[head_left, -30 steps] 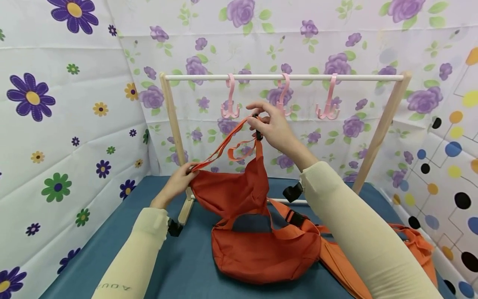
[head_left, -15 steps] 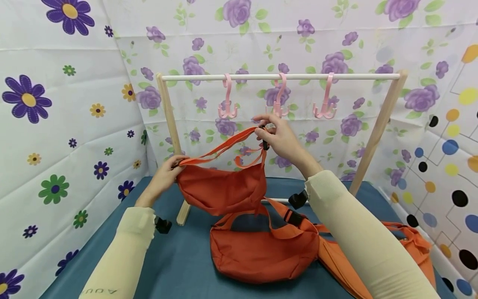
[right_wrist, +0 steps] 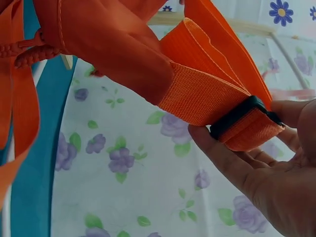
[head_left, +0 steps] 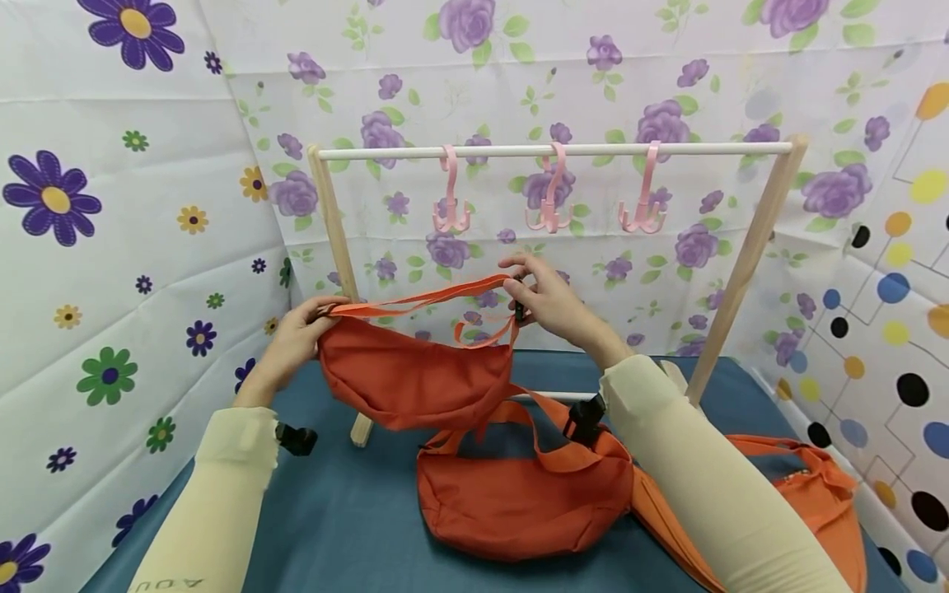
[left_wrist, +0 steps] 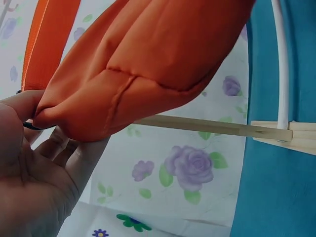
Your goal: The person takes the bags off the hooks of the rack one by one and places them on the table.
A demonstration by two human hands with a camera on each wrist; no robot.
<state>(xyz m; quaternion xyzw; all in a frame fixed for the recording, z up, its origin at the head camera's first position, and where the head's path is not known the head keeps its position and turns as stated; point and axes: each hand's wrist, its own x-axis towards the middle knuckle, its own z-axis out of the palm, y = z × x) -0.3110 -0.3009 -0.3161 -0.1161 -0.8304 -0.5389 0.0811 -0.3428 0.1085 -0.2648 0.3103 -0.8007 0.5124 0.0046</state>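
An orange-red waist bag (head_left: 415,375) hangs stretched between both hands, its strap (head_left: 423,298) running across above it. My left hand (head_left: 292,342) pinches the bag's left end, where the strap joins; in the left wrist view the thumb and fingers close on that corner (left_wrist: 49,113). My right hand (head_left: 552,301) grips the strap at a black buckle (right_wrist: 239,116) on the other end, thumb on one side and fingers beneath. A second orange-red waist bag (head_left: 526,511) lies on the blue table just below, partly overlapped by the lifted one.
Behind stands a rack with a white rail (head_left: 385,153) and wooden legs (head_left: 749,263). Three pink hooks hang from it: left (head_left: 450,193), middle (head_left: 549,193) and right (head_left: 643,193). A lighter orange bag (head_left: 823,502) lies at the right, partly behind the right sleeve.
My left hand has moved left and slightly up, stretching the bag out wider. The right hand has come down from near the middle hook, still holding the buckle end.
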